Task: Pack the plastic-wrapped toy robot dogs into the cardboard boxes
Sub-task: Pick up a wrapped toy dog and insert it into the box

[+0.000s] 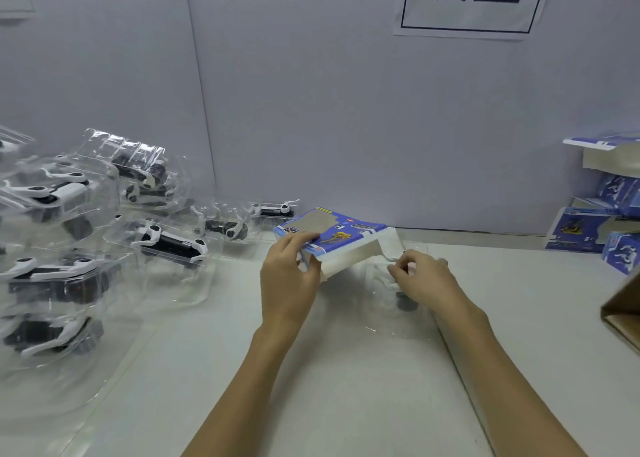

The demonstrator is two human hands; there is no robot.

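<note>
A blue printed cardboard box [341,235] lies tilted at the middle of the white table, its open end toward me. My left hand [289,276] grips the box's near left corner. My right hand [420,278] pinches a clear plastic-wrapped toy robot dog [398,300] at the box's open right end. The wrap is transparent and the toy inside is mostly hidden by my hand. Several more wrapped black-and-white robot dogs [169,243] are piled on the left of the table.
A stack of blue printed boxes [595,228] stands at the far right against the white wall. A brown cardboard carton edge [623,311] juts in at the right. A printed sign [471,3] hangs on the wall.
</note>
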